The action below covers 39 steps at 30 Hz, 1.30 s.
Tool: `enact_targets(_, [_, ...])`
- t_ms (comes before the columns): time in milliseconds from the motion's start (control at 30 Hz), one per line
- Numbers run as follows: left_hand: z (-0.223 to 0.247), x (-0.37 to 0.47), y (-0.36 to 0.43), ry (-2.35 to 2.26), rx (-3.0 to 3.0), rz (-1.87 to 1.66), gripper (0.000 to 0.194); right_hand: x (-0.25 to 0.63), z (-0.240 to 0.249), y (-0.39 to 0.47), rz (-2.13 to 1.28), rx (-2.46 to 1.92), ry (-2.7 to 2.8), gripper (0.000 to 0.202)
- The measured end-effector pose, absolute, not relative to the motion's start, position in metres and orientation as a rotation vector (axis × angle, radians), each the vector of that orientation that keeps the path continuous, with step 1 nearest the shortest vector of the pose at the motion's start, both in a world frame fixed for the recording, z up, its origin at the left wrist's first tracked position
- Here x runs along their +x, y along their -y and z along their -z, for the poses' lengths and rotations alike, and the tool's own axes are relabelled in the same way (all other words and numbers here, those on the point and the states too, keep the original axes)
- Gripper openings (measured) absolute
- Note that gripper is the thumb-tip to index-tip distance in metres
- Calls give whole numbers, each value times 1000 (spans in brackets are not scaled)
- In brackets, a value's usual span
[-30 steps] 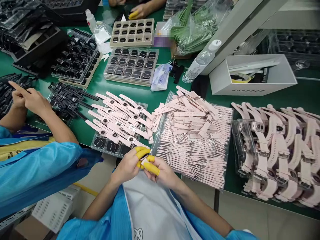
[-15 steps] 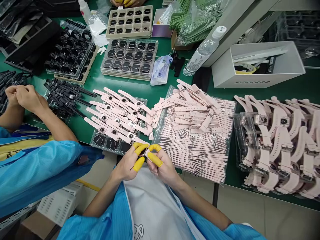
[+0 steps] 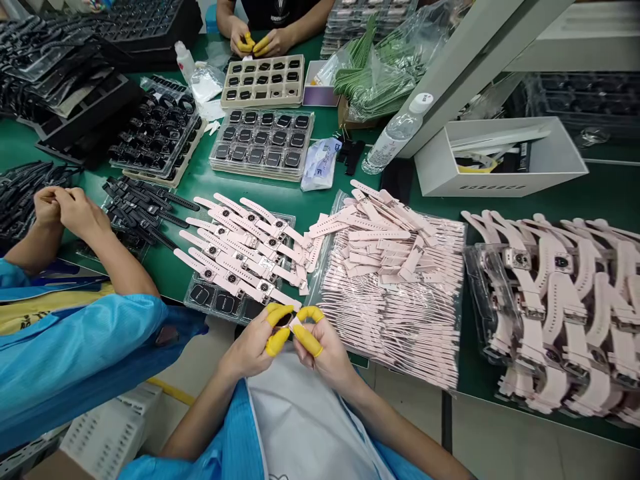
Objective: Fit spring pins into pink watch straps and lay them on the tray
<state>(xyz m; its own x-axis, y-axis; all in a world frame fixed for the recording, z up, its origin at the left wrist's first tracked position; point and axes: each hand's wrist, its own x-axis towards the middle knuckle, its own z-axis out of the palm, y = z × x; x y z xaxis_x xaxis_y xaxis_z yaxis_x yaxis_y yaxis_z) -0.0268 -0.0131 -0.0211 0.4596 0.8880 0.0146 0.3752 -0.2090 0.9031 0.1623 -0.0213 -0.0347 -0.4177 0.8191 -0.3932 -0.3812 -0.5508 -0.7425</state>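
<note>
Yellow finger cots cover the thumbs and index fingers of both my hands, which meet low in the middle, in front of my body. My left hand (image 3: 253, 345) pinches a small smartwatch (image 3: 285, 321), its dark face partly hidden by the fingers. My right hand (image 3: 324, 345) closes its thumb and index finger on a short pale pink watch strap (image 3: 295, 323) against the watch's side. Just beyond, pink-strapped watches (image 3: 240, 247) lie in rows over a clear tray of dark square watch faces. A bag of loose pink straps (image 3: 390, 313) lies to the right.
Pink-strapped watches on stacked trays (image 3: 555, 307) stand far right. Behind are a lidded tray of watch faces (image 3: 263, 143), a clear bottle (image 3: 395, 137) and a white box (image 3: 500, 160). At left, a co-worker's hands (image 3: 75, 210) are near black straps (image 3: 140, 207); another person sits opposite.
The view has tilted upward, so everything sits lower and more of the person opposite shows. My hands stay together on the watch and strap, with little visible change in grip.
</note>
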Motion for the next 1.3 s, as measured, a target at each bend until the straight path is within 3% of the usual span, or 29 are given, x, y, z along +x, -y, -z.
enact_targets(67, [28, -26, 18, -1154, 1681, -804, 41, 162, 36, 22, -2000, -966, 753, 41])
enact_targets(200, [33, -13, 22, -1226, 1460, -1145, 12, 161, 35, 22, -2080, -920, 778, 47])
enact_targets(367, [19, -23, 6, -1197, 905, -1556, 22, 171, 29, 17, -2482, -876, 748, 56])
enact_targets(467, [7, -44, -6, -1307, 745, -1749, 31, 181, 29, 13, -2411, -974, 846, 54])
enact_targets(533, [2, -51, -6, -1368, 825, -1617, 29, 184, 30, 12, -2269, -1031, 913, 51])
enact_targets(633, [5, -43, 3, -1336, 1187, -1122, 24, 179, 30, 12, -2162, -1019, 968, 49])
enact_targets(733, [12, -25, 14, -1204, 1643, -834, 37, 171, 28, 14, -2154, -968, 947, 49])
enact_targets(900, [15, -16, 16, -1131, 1902, -736, 59, 170, 29, 18, -2244, -977, 888, 53])
enact_targets(1067, [7, -19, 14, -1132, 2009, -615, 53, 170, 33, 21, -2329, -968, 670, 55])
enact_targets(1300, [15, -9, 18, -1178, 1968, -767, 50, 166, 32, 26, -2270, -967, 506, 51])
